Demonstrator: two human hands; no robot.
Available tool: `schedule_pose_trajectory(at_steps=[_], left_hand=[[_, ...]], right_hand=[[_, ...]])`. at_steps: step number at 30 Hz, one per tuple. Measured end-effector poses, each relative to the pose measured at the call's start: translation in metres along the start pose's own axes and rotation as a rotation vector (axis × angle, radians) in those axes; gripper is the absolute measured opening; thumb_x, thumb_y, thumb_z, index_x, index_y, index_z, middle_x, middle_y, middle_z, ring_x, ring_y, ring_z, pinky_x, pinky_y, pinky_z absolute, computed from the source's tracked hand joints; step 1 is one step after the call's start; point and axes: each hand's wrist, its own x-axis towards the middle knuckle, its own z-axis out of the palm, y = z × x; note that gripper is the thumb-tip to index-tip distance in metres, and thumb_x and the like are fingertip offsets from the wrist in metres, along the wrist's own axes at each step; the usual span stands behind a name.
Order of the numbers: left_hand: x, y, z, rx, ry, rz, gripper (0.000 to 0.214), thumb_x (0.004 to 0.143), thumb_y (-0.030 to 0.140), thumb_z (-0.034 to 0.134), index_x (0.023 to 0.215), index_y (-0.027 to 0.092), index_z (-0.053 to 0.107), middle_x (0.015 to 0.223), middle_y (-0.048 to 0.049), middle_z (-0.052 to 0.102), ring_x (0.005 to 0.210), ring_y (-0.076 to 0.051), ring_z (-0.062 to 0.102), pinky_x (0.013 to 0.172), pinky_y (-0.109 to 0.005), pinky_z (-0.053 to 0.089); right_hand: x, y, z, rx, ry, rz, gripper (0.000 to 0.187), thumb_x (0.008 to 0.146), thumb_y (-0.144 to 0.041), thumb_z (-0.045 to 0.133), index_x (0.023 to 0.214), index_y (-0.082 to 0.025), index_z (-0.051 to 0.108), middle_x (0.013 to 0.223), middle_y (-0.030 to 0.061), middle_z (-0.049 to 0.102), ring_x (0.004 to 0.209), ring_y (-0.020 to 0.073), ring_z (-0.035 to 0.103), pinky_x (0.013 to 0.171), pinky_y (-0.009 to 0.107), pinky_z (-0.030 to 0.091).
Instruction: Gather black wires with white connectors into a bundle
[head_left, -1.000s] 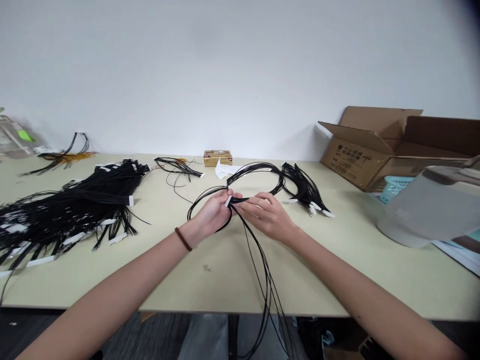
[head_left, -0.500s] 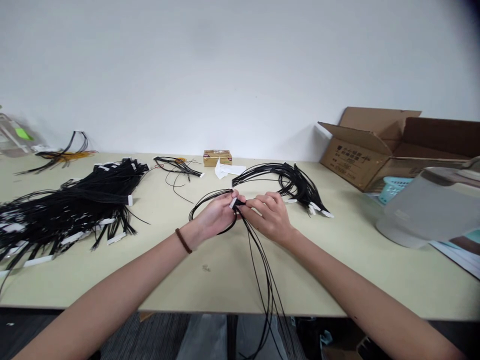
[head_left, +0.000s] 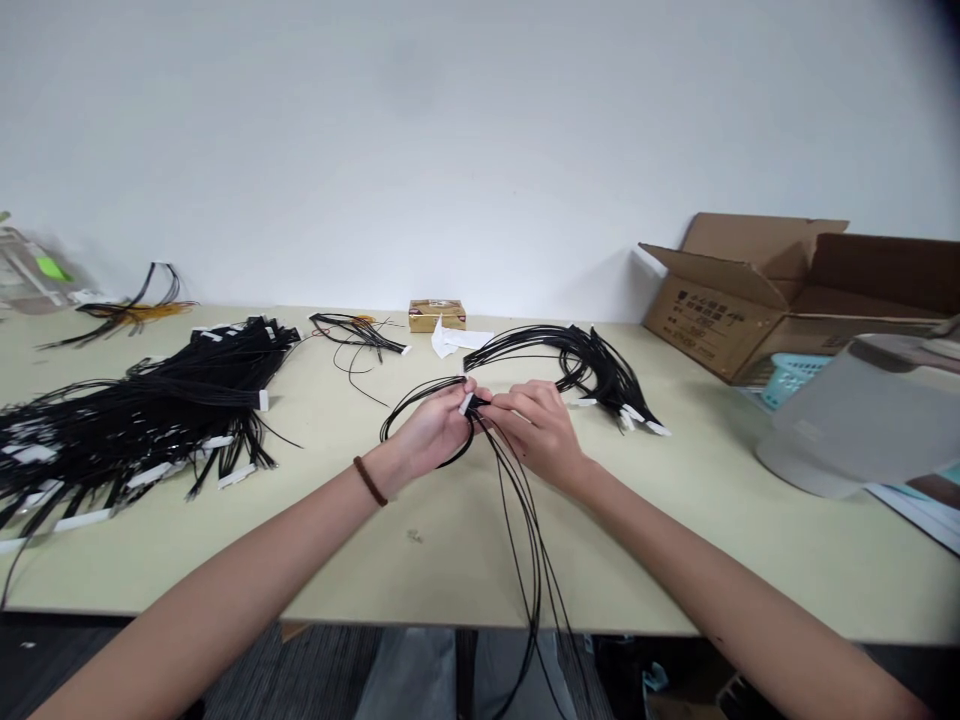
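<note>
Several slender black wires (head_left: 536, 570) curve below a blocky connector (head_left: 466, 403).

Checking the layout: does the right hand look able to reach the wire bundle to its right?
Probably yes: nothing visible blocks the nearby wire bundle, though the right hand holds other wires.

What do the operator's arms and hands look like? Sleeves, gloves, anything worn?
No gloves on the left hand or right hand. No sleeves show on the left forearm or right forearm. A thin, rounded, dark brown band circles the left wrist, its material unclear; no band or watch shows on the right. Some fingers are hidden, so rings can't be ruled out.
</note>
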Motion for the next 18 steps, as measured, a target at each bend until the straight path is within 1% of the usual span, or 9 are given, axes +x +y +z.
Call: schedule_pose_trajectory(at_steps=[3, 6, 8, 10, 11, 12, 14, 16, 18], left_hand=[[0.001, 0.001, 0.001, -0.017, 0.08, 0.048, 0.019, 0.083, 0.008, 0.039, 0.069, 0.015, 0.05, 0.072, -0.0016, 0.058, 0.064, -0.008, 0.055, 0.069, -0.023, 0.044], [0.003, 0.002, 0.0, 0.001, 0.154, 0.078, 0.019, 0.083, 0.007, 0.037, 0.07, 0.015, 0.048, 0.072, -0.0019, 0.058, 0.066, -0.009, 0.058, 0.068, -0.024, 0.044], [0.003, 0.002, -0.001, 0.02, 0.205, 0.082, 0.017, 0.083, 0.008, 0.038, 0.071, 0.015, 0.047, 0.074, -0.0022, 0.059, 0.068, -0.01, 0.06, 0.069, -0.025, 0.045], [0.003, 0.002, -0.002, 0.042, 0.243, 0.085, 0.015, 0.083, 0.008, 0.04, 0.071, 0.016, 0.046, 0.078, -0.0026, 0.06, 0.071, -0.012, 0.062, 0.071, -0.025, 0.045], [0.002, 0.002, -0.002, 0.053, 0.256, 0.082, 0.014, 0.082, 0.008, 0.041, 0.072, 0.016, 0.046, 0.08, -0.0029, 0.061, 0.073, -0.012, 0.062, 0.073, -0.026, 0.044], [0.002, 0.002, -0.002, 0.065, 0.266, 0.081, 0.013, 0.082, 0.009, 0.041, 0.072, 0.016, 0.047, 0.08, -0.0033, 0.061, 0.075, -0.013, 0.063, 0.074, -0.027, 0.044], [0.002, 0.001, -0.002, 0.089, 0.275, 0.08, 0.013, 0.083, 0.011, 0.041, 0.073, 0.016, 0.047, 0.081, -0.0039, 0.062, 0.078, -0.015, 0.063, 0.075, -0.028, 0.044], [0.001, 0.0, -0.002, 0.109, 0.273, 0.079, 0.011, 0.084, 0.012, 0.041, 0.075, 0.016, 0.047, 0.081, -0.004, 0.063, 0.078, -0.015, 0.063, 0.076, -0.028, 0.044], [0.001, -0.001, -0.003, 0.131, 0.261, 0.089, 0.009, 0.083, 0.012, 0.043, 0.077, 0.016, 0.048, 0.08, -0.0038, 0.063, 0.075, -0.014, 0.063, 0.074, -0.027, 0.044]], right_hand=[[0.008, -0.01, -0.004, 0.25, 0.02, 0.199, 0.017, 0.085, -0.015, 0.046, 0.094, -0.024, 0.058, 0.089, 0.0023, 0.065, 0.091, 0.014, 0.056, 0.08, 0.032, 0.044], [0.016, -0.018, -0.008, 0.494, 0.091, 0.472, 0.014, 0.087, -0.02, 0.043, 0.09, -0.022, 0.057, 0.089, 0.0036, 0.065, 0.088, 0.0144, 0.059, 0.081, 0.033, 0.047], [0.019, -0.015, -0.011, 0.661, 0.212, 0.681, 0.013, 0.088, -0.027, 0.044, 0.086, -0.021, 0.055, 0.079, 0.0014, 0.063, 0.076, 0.0129, 0.06, 0.075, 0.032, 0.05], [0.021, -0.004, -0.014, 0.812, 0.392, 0.864, 0.015, 0.087, -0.034, 0.045, 0.081, -0.021, 0.051, 0.066, -0.0031, 0.056, 0.062, 0.0102, 0.057, 0.064, 0.029, 0.051], [0.021, 0.004, -0.015, 0.857, 0.479, 0.93, 0.017, 0.086, -0.037, 0.046, 0.08, -0.021, 0.049, 0.062, -0.005, 0.051, 0.056, 0.0088, 0.055, 0.059, 0.027, 0.05], [0.021, 0.013, -0.018, 0.87, 0.575, 0.981, 0.019, 0.084, -0.039, 0.048, 0.078, -0.021, 0.049, 0.06, -0.0062, 0.047, 0.052, 0.0073, 0.051, 0.053, 0.024, 0.048], [0.021, 0.031, -0.024, 0.847, 0.71, 1.039, 0.021, 0.082, -0.04, 0.051, 0.076, -0.02, 0.05, 0.059, -0.0069, 0.043, 0.046, 0.005, 0.044, 0.044, 0.019, 0.041], [0.02, 0.043, -0.029, 0.731, 0.747, 1.035, 0.019, 0.082, -0.04, 0.051, 0.083, -0.021, 0.055, 0.061, -0.0061, 0.042, 0.043, 0.0039, 0.038, 0.037, 0.017, 0.031], [0.02, 0.045, -0.033, 0.5, 0.7, 0.942, 0.021, 0.083, -0.038, 0.049, 0.093, -0.023, 0.059, 0.065, -0.0038, 0.046, 0.046, 0.0052, 0.039, 0.038, 0.019, 0.029]])
